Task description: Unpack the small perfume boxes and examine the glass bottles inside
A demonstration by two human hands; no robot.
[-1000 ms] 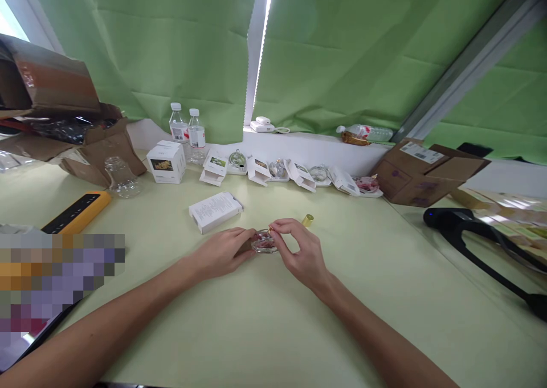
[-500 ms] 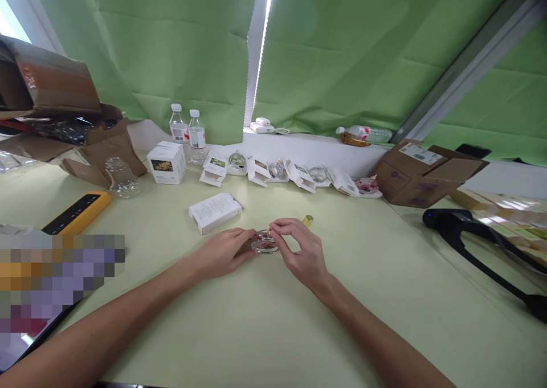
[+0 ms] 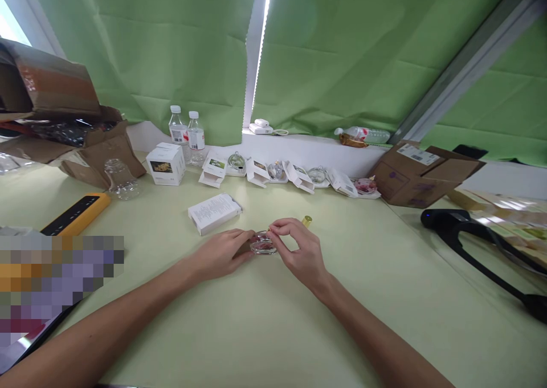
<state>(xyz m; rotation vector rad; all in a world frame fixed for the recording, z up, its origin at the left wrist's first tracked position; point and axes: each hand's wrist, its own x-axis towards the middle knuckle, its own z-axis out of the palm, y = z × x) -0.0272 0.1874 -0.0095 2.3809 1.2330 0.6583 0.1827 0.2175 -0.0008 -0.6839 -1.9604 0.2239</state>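
Observation:
A small clear glass bottle with pinkish-red matter inside rests on the pale green table in front of me. My left hand grips its left side between thumb and fingers. At the bottle's top, the thumb and forefinger of my right hand are pinched together; what lies between those fingertips is too small and covered to make out. Just behind the right hand is a gold cylindrical cap. A white printed carton lies flat beyond my left hand.
Along the back stand opened white cartons with decorated glass bottles beside them. Water bottles and a white box are at back left. Cardboard boxes flank the table. A black curved object lies right, a yellow-black strip left.
Both hands stay at the glass bottle. The right fingertips have shifted very slightly over its top. The whole view has moved a little; nothing else has visibly changed.

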